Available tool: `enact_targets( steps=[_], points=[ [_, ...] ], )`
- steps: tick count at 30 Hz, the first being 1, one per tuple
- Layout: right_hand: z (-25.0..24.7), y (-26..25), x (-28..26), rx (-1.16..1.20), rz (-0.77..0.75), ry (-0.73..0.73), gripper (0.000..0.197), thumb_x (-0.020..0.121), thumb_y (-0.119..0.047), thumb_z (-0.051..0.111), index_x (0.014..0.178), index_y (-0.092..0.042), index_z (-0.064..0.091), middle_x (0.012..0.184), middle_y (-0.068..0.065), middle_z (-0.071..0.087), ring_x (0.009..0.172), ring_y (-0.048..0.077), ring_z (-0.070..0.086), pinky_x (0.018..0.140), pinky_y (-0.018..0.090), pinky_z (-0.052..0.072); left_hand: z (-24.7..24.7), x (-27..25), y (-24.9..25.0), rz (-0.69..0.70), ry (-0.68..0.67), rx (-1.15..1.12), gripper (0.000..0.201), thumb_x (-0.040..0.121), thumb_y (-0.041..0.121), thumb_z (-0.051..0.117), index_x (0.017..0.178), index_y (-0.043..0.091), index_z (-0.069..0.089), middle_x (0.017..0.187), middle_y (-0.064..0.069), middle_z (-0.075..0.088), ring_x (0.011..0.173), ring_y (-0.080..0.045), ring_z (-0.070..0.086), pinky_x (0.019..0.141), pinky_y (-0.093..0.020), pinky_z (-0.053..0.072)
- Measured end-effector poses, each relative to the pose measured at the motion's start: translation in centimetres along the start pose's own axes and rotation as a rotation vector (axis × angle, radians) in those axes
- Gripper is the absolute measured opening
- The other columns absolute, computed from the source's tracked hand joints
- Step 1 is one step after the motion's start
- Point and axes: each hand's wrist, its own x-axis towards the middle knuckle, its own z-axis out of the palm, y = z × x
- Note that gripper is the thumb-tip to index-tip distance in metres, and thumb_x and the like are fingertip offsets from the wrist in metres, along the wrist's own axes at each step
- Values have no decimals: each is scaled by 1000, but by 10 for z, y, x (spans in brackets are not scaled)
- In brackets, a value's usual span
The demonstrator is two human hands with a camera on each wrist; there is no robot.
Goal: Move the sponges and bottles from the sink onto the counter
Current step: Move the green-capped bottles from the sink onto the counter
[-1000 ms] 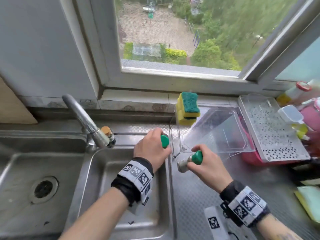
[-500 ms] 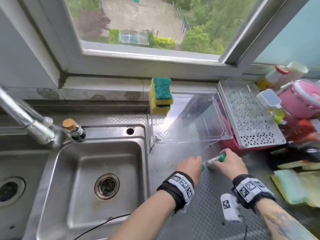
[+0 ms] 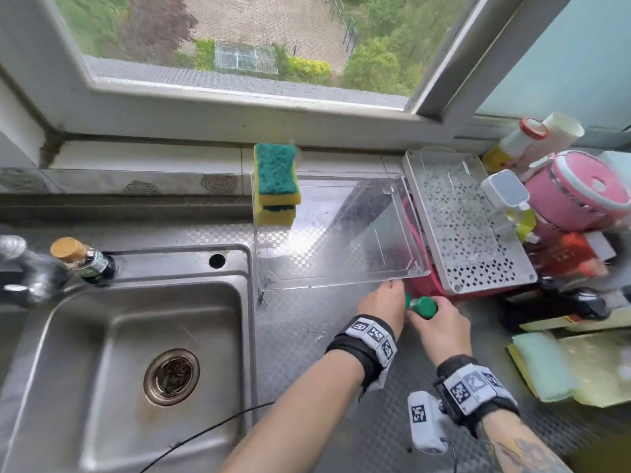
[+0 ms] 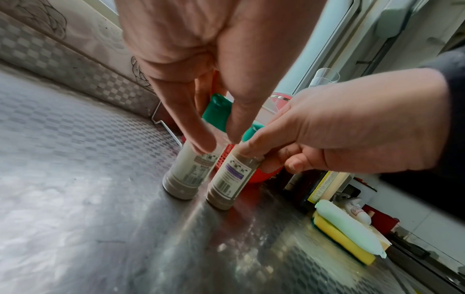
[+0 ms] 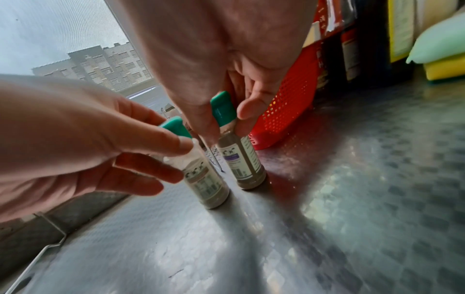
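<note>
Two small green-capped bottles stand upright side by side on the steel counter (image 3: 300,339), in front of the red basket (image 3: 423,285). My left hand (image 3: 387,302) pinches the neck of the left bottle (image 4: 186,175) (image 5: 206,179) from above. Beside it, my right hand (image 3: 437,315) grips the right bottle (image 3: 423,307) (image 4: 230,183) (image 5: 241,159) just under its cap. In the head view my hands hide most of both bottles. Two green-and-yellow sponges (image 3: 276,186) lie stacked at the back by the window sill. The sink (image 3: 85,336) holds only its drain.
A clear plastic box (image 3: 341,233) lies behind my hands, with a white perforated tray (image 3: 471,227) over the red basket to its right. Bottles and a pink container (image 3: 573,196) crowd the far right. A pale green sponge (image 3: 543,367) lies right. A cork-topped bottle (image 3: 82,261) stands by the tap.
Both hands moved right from the sink's rim, each with a bottle. The right bottle, tilted before, now stands upright on the counter next to the left one.
</note>
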Motion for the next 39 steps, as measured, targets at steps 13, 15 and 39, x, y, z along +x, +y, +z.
enact_targets(
  steps=[13, 15, 39],
  points=[
    [-2, 13, -3, 7, 137, 21, 55, 71, -33, 82, 111, -4, 60, 113, 24, 67, 108, 42, 61, 91, 40, 45, 3, -6, -18, 14, -75, -148, 46, 91, 15, 54, 134, 3, 41, 133, -22, 53, 117, -41, 57, 98, -46, 48],
    [-6, 17, -12, 19, 195, -10, 61, 71, -30, 82, 117, 0, 56, 116, 26, 65, 112, 42, 59, 93, 39, 44, -2, -21, -28, 2, -78, -116, 42, 92, 18, 53, 130, 4, 43, 130, -22, 55, 114, -41, 58, 94, -45, 48],
    [55, -93, -130, -114, -188, -359, 28, 77, -37, 69, 63, -15, 58, 59, -3, 64, 66, 15, 60, 62, 34, 42, -211, -141, -301, -806, 688, 196, 61, 85, -10, 45, 141, 12, 36, 157, -17, 14, 143, -41, 17, 114, -54, 27]
  ],
)
